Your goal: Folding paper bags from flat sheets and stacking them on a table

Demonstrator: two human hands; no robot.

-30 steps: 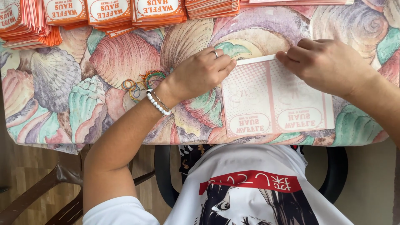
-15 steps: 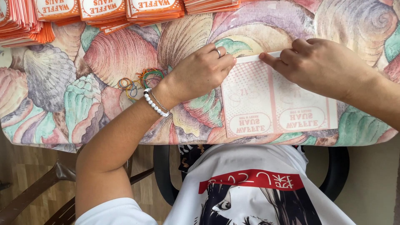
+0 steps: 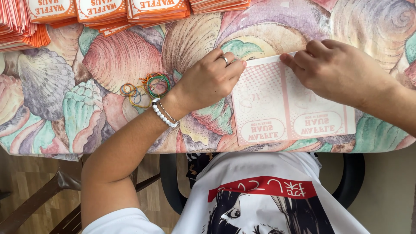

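- The left hand (image 3: 210,80), a silver ring on one finger, lies knuckles up at mid-frame, fingers curled down and fingertips pressing the upper left corner of a flat, pale pink printed paper sheet (image 3: 264,108).
- The right hand (image 3: 336,71), at upper right of the frame, bends its fingers onto the sheet's top edge, pinning the folded rim near the centre crease; neither hand lifts the paper.
- The pink sheet lies flat right of centre near the table's lower edge, a vertical fold line dividing it into two panels, each with a rounded label at its lower end.
- A white beaded bracelet (image 3: 162,115) and a thin chain circle the left wrist.
- A loose cluster of coloured rubber bands (image 3: 145,89), orange, green, blue and yellow, rests just left of that wrist.
- A tablecloth printed with large pastel seashells (image 3: 65,95) covers the table.
- Stacks of orange-and-white folded paper sleeves (image 3: 99,11) line the upper left edge of the frame.
- At the bottom, the person's white printed T-shirt (image 3: 260,203) and a dark chair (image 3: 355,177) show over a wooden floor.
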